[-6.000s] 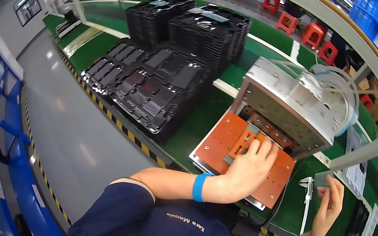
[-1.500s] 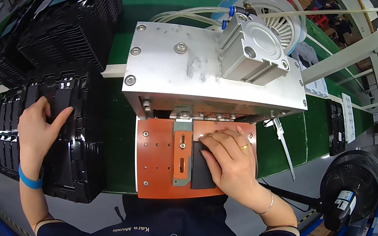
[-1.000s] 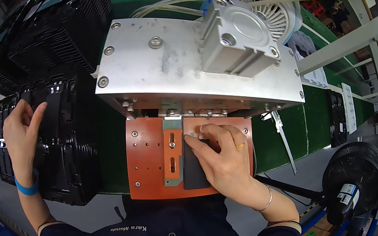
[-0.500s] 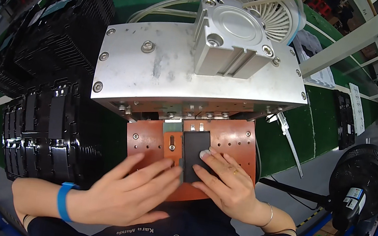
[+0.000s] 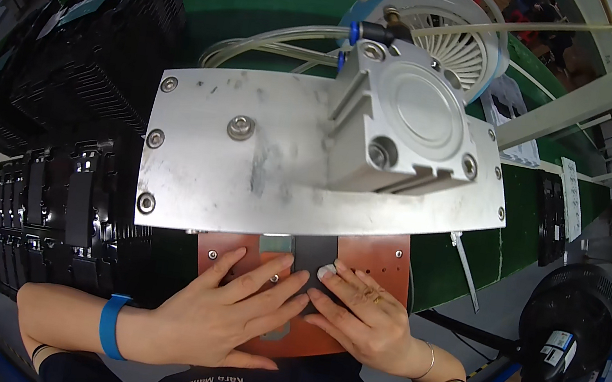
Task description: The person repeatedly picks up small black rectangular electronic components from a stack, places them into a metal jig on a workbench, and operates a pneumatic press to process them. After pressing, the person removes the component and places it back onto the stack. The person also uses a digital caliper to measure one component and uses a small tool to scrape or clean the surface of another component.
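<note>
So the left hand [image 5: 216,316], spread, and right hand [image 5: 369,323], loosely fanned, have fingertips at the black slab [image 5: 316,252].

dark grey piece [image 5: 315,254], orange plate [image 5: 372,253]

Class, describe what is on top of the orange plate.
A dark flat piece and part of a grey-green strip show. The left hand and right hand cover parts; whatever lies beneath the silver housing is hidden.

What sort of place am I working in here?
Probably a factory assembly workshop: there's what looks like a pneumatic press fed by clear tubes, a green-topped workbench, and stacked black plastic trays to your left.
</note>
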`<state>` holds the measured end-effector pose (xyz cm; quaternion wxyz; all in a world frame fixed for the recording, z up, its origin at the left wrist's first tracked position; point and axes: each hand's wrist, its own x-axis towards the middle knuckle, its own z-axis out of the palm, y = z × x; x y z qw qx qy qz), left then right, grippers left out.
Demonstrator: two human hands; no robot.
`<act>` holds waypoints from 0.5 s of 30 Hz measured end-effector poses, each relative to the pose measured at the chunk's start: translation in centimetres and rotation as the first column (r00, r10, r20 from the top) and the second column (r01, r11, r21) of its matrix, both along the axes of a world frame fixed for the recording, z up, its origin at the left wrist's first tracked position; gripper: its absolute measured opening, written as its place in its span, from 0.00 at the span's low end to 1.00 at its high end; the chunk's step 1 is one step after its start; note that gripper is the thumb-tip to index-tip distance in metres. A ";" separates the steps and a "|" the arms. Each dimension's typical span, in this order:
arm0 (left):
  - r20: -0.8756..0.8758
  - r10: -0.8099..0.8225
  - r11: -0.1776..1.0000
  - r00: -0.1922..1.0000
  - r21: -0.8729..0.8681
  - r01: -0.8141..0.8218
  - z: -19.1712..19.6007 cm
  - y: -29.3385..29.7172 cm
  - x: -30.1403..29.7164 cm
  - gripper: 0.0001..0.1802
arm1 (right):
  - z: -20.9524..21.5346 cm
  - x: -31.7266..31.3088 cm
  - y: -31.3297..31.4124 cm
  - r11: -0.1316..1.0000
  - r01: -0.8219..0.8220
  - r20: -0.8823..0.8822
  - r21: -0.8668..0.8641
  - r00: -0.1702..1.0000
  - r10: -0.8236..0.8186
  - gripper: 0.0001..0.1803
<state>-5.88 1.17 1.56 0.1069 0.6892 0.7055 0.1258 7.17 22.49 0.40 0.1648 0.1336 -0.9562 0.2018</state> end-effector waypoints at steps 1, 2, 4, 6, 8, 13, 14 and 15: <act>0.000 -0.004 1.000 1.000 -0.010 0.004 0.1 0.1 -0.1 0.43 | 0.0 0.0 0.0 1.000 0.001 0.001 -0.005 1.000 -0.001 0.19; 0.002 -0.007 1.000 1.000 -0.023 0.007 0.2 0.1 -0.1 0.44 | 0.0 0.0 0.0 1.000 0.006 0.005 -0.004 1.000 -0.006 0.19; 0.007 -0.009 0.999 1.000 -0.037 0.009 0.2 0.2 -0.1 0.44 | 0.1 -0.1 0.0 1.000 0.016 0.014 -0.001 1.000 -0.016 0.19; 0.009 -0.003 0.999 1.000 -0.040 0.004 0.2 0.1 0.0 0.44 | 0.2 -0.2 -0.1 1.000 0.013 0.025 -0.001 1.000 -0.013 0.19; 0.008 -0.006 0.999 1.000 -0.049 0.006 0.4 0.1 -0.1 0.43 | 0.3 -0.2 -0.1 1.000 0.014 0.030 0.001 0.999 -0.014 0.19; 0.014 -0.004 0.998 1.000 -0.061 0.005 0.7 0.3 -0.1 0.42 | 0.5 -0.1 -0.1 1.000 0.012 0.029 0.027 1.000 -0.013 0.18; 0.020 -0.004 0.998 1.000 -0.062 0.005 0.8 0.3 -0.1 0.41 | 0.6 -0.2 -0.1 0.999 0.008 0.030 0.043 1.000 -0.009 0.18; 0.026 -0.004 0.998 1.000 -0.064 0.005 0.8 0.3 -0.1 0.41 | 0.7 -0.2 -0.1 0.998 0.003 0.031 0.059 0.999 -0.005 0.17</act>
